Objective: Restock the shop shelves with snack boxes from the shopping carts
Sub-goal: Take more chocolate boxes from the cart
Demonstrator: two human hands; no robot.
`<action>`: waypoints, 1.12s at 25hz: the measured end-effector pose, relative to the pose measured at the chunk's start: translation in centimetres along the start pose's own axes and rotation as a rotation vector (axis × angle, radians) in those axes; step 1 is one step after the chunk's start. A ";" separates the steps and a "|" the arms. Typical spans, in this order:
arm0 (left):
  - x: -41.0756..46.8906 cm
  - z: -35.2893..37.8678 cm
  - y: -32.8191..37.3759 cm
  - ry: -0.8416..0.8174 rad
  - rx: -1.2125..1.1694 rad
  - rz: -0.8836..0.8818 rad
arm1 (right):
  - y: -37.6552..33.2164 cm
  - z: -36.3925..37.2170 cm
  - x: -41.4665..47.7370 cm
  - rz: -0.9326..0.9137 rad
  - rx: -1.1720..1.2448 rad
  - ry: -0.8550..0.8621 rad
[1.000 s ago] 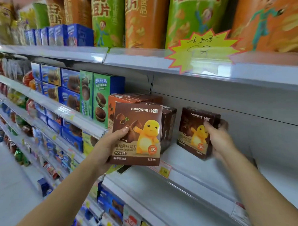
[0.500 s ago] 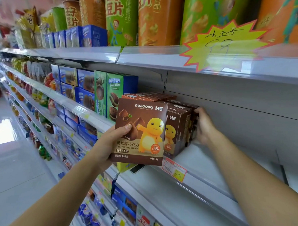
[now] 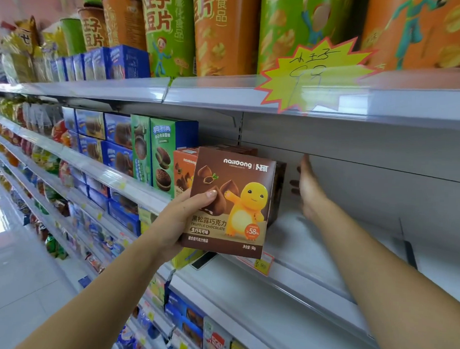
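Clamped in the left grip (image 3: pixel 174 221), thumb across the front: 1 truffle chocolate box (image 3: pixel 230 203), just ahead of the shelved row (image 3: pixel 277 195). Flat and released beyond that, the right grip (image 3: pixel 310 191). Probably light, stiff, slick cardboard; best pinched gently by the side edges.

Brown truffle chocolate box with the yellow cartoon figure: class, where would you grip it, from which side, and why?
Pinch the brown cardboard truffle chocolate box by its lower left edge, coming from the left: thumb on the flat front, fingers behind, as the left hand does. It is held upright and flat-faced, and its right edge is best left free next to the shelved brown boxes.
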State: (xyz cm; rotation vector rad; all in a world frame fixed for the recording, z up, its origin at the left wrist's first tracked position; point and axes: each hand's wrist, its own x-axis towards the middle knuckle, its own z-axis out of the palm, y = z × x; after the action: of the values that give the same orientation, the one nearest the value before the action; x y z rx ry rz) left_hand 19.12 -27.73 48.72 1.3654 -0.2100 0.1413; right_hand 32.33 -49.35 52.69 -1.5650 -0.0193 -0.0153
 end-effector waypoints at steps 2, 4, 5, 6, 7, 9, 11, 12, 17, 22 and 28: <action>0.3 2.1 0.1 -0.003 -0.007 -0.009 | -0.8 -1.9 -1.9 -0.119 0.003 0.085; 0.8 4.5 0.0 -0.019 0.029 -0.022 | -1.0 -4.1 -4.5 -0.168 -0.009 -0.055; 1.1 5.8 -0.1 -0.028 0.046 -0.028 | -1.2 -5.2 -5.9 -0.160 -0.054 -0.161; 1.4 7.0 -0.2 -0.036 0.058 -0.036 | -1.4 -6.3 -7.4 -0.169 -0.121 -0.234; 1.8 8.3 -0.3 -0.047 0.060 -0.052 | -1.6 -7.5 -8.3 -0.191 -0.196 -0.252; 2.6 10.3 -0.6 -0.086 0.094 -0.071 | -2.5 -10.0 -8.9 -0.209 -0.294 -0.195; 3.2 11.6 -1.0 -0.132 0.231 -0.065 | -3.8 -12.3 -8.7 -0.187 -0.335 -0.136; 3.5 11.8 -1.2 -0.142 0.306 -0.065 | -4.4 -13.3 -8.2 -0.182 -0.361 -0.099; 4.4 10.1 -2.8 -0.141 0.462 -0.134 | -4.1 -11.6 -2.5 -0.108 -0.528 0.047; 4.8 9.7 -3.4 -0.152 0.428 -0.172 | -0.9 -7.3 2.5 0.135 -0.231 -0.165; 5.8 9.0 -4.6 -0.178 0.420 -0.196 | -0.3 -5.1 6.7 0.266 0.021 -0.364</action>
State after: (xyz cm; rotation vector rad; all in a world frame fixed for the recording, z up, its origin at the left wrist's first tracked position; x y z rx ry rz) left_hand 25.15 -37.60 47.41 1.8099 -0.2000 -0.1081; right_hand 38.99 -54.44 53.11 -1.5207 -0.0964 0.4775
